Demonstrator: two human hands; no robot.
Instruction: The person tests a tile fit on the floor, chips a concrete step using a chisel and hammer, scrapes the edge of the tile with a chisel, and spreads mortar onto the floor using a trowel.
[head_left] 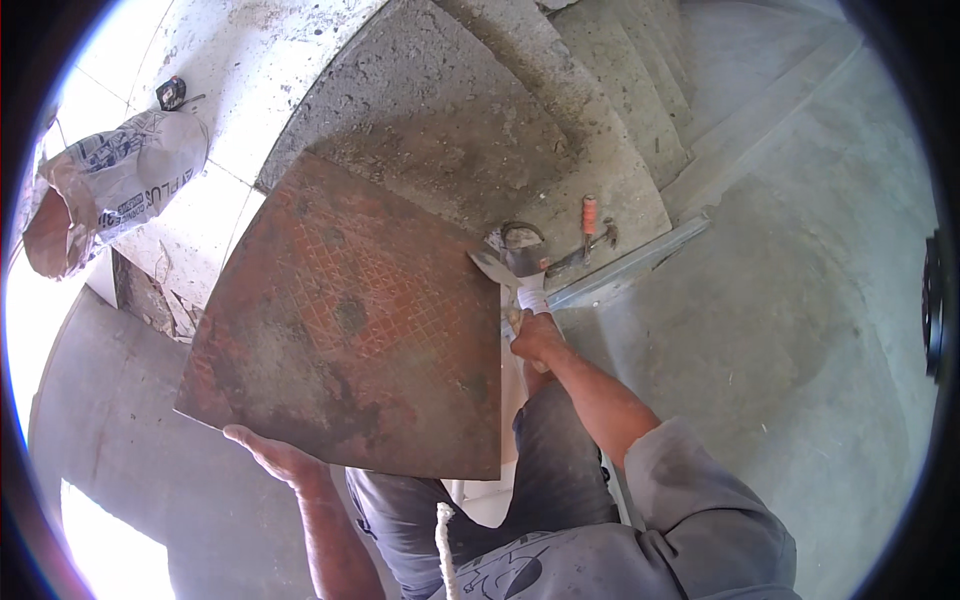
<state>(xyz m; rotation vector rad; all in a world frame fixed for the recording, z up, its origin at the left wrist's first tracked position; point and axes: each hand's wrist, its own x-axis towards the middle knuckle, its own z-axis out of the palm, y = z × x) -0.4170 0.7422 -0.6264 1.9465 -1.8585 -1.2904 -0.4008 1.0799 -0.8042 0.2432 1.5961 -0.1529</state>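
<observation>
A large square tile (400,350), its reddish-brown, grid-patterned back facing up, is tilted in front of me over my knees. Grey mortar smears cover parts of it. My left hand (272,455) grips its lower left edge, with the thumb side showing and most fingers hidden beneath. At the tile's right edge, my right hand (538,340) is closed around the handle of a trowel (493,268). The metal blade lies against the tile's edge. Just beyond this hand is a round, open-topped container (522,238), partly hidden.
Rough concrete steps (420,90) rise ahead, strewn with crumbs. A red-handled tool (589,215) lies on a step near a metal bar (640,258). To the left, an open paper bag (140,180) lies on pale tiles beside a tape measure (171,93).
</observation>
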